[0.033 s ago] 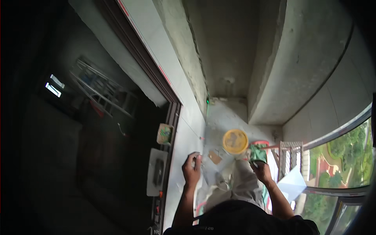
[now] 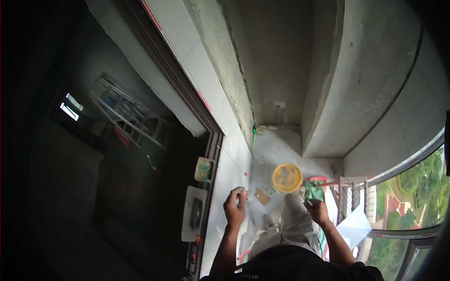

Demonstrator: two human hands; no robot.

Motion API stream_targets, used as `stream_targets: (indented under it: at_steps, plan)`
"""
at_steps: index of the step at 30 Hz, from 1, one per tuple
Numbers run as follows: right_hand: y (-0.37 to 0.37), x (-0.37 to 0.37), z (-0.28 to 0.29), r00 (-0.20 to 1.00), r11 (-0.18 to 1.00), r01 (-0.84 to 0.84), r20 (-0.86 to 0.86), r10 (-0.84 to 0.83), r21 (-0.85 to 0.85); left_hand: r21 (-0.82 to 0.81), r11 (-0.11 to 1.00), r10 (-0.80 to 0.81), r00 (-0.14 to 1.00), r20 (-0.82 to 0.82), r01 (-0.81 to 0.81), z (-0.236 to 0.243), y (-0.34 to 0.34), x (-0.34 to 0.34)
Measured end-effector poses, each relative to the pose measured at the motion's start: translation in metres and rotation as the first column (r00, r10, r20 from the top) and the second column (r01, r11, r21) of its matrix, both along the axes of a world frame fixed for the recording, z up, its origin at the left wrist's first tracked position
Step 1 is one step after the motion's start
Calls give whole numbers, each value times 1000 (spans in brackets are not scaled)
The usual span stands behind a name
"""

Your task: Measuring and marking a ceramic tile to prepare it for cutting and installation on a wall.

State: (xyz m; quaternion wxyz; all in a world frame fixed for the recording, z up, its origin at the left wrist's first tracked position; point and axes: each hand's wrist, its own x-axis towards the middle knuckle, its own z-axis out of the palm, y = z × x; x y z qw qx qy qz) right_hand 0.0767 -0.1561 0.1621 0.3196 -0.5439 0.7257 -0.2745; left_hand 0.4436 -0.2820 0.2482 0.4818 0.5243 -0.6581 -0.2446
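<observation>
My left hand (image 2: pixel 236 208) is held up beside the white tiled wall strip, fingers curled and thumb at the top. A small pale bit shows at its fingertips, too blurred to name. My right hand (image 2: pixel 318 211) is closed in front of my right leg, at the lower edge of a crumpled green cloth or bag (image 2: pixel 314 192). What its fingers hold is hidden. Just beyond my legs stands a round tub with a yellow top (image 2: pixel 287 178). Behind the green item a red rim (image 2: pixel 318 179) shows. A brown scrap (image 2: pixel 262 196) lies on the floor between my left hand and the tub.
Along the dark door track at left are a flat trowel (image 2: pixel 195 213) and a small box with green bits (image 2: pixel 204 169). A metal ladder (image 2: pixel 126 110) stands in the dark room. At right are a metal rack (image 2: pixel 352 189), a white sheet (image 2: pixel 355 227) and a curved window.
The whole view has shifted slightly, so everything appears a little lower and farther right. Both hands keep nearly the same pose.
</observation>
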Motion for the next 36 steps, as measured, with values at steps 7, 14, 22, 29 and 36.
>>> stream_targets:
  at_steps: [7,14,22,29,36]
  plan:
    - [-88,23,94,994,938,-97,13,107,-334,-129,990,-66,988,-140,48,81,-54,-50]
    - [-240,68,117,764,874,-306,450,462,-378,-207,978,-68,970,-233,19,138,-172,-75]
    - [-447,52,178,644,537,-422,176,745,-730,-287,957,-122,944,-306,31,320,-348,-141]
    - [-547,0,353,579,478,-510,125,806,-715,-454,878,-9,942,-334,-153,604,-411,-154]
    - [-615,32,507,596,196,-351,-56,801,-916,-626,766,88,989,-118,-143,832,-433,-109]
